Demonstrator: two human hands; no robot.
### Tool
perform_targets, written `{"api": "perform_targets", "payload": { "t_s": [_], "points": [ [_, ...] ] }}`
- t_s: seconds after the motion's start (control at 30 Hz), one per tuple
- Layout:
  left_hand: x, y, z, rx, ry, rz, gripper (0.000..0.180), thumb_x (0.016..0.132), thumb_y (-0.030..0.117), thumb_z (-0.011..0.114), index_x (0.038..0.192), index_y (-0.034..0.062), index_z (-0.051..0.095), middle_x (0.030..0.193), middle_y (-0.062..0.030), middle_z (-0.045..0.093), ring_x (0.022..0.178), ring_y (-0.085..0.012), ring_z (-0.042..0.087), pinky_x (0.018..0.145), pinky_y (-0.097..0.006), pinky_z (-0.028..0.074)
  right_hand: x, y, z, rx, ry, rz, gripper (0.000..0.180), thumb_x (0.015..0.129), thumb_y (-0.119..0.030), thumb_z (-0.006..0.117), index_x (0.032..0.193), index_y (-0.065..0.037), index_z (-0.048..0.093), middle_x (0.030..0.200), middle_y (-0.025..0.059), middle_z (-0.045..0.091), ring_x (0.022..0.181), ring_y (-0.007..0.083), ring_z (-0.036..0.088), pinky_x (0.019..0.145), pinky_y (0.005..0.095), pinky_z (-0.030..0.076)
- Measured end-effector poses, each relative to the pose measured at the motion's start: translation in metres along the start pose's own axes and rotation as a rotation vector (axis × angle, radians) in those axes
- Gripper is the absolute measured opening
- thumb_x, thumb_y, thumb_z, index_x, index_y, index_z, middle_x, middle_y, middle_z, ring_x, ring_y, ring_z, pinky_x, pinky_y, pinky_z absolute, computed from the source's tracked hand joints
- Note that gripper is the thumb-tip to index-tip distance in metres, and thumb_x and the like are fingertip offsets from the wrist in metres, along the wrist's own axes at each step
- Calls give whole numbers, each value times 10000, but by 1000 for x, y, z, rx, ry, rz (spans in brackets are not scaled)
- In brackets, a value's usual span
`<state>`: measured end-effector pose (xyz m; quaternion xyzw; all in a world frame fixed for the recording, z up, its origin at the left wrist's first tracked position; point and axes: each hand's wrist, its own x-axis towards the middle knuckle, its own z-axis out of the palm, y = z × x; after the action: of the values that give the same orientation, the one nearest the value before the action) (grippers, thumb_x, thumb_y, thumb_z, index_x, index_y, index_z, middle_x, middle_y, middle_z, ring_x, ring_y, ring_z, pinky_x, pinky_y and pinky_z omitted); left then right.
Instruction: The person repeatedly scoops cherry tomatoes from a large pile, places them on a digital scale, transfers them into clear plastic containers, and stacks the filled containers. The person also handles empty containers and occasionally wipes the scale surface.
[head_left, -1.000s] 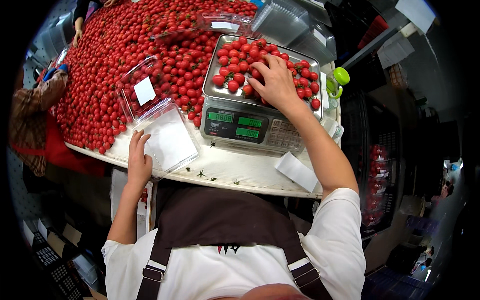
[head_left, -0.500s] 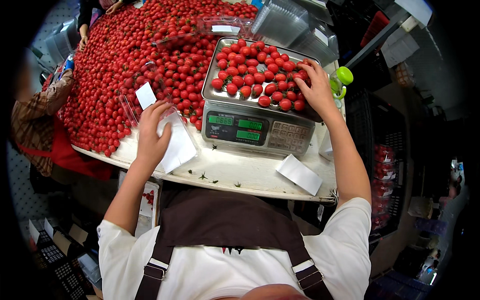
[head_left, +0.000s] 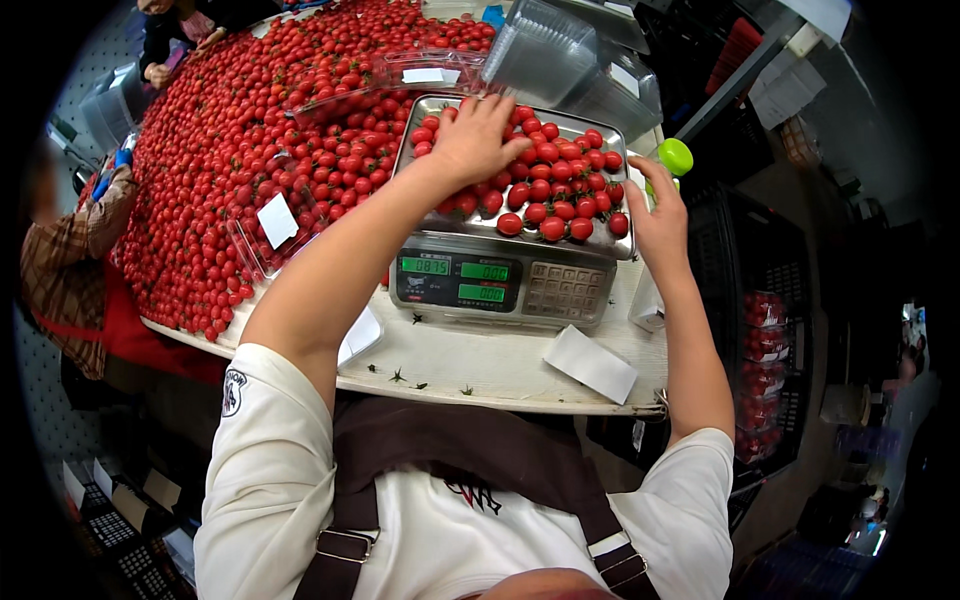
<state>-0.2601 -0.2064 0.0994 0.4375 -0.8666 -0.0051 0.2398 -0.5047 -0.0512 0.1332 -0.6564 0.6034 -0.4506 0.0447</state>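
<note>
Left grip (head_left: 472,146) spread over tomatoes (head_left: 560,180); right grip (head_left: 660,218) parted beside tray (head_left: 598,246); left forearm (head_left: 358,250) partly hides box (head_left: 359,337).

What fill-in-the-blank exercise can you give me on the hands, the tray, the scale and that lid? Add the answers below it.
1. The left hand is over the small red ____ on the metal tray.
2. The right hand is at the tray's ____ edge.
3. The scale has ____ lit displays on its front.
4. The round lid beyond the right hand is bright ____.

Missing words: tomatoes; right; three; green.
</note>
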Motion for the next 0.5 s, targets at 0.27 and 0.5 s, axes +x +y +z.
{"api": "perform_targets", "payload": {
  "t_s": [0.27,0.5],
  "points": [
    [-34,29,-13,-116,-169,181,531,962,442,607,1390,131,565,1467,-130,493,1370,-364,434,1076,-541,380,-28,14,-16,-6,-44,24,269,910,-109,659,1165,-25,659,1147,138,677,1115,312,628,985,371,472],
    [-68,-17,-43,-69,-23,96,583,895,440,685,1388,153,563,1499,-149,457,1421,-356,368,1142,-546,299,-16,-26,38,-334,-313,-349,559,830,-375,754,1334,-164,638,1504,160,460,1404,362,390,1150,506,303]
  ]
}}
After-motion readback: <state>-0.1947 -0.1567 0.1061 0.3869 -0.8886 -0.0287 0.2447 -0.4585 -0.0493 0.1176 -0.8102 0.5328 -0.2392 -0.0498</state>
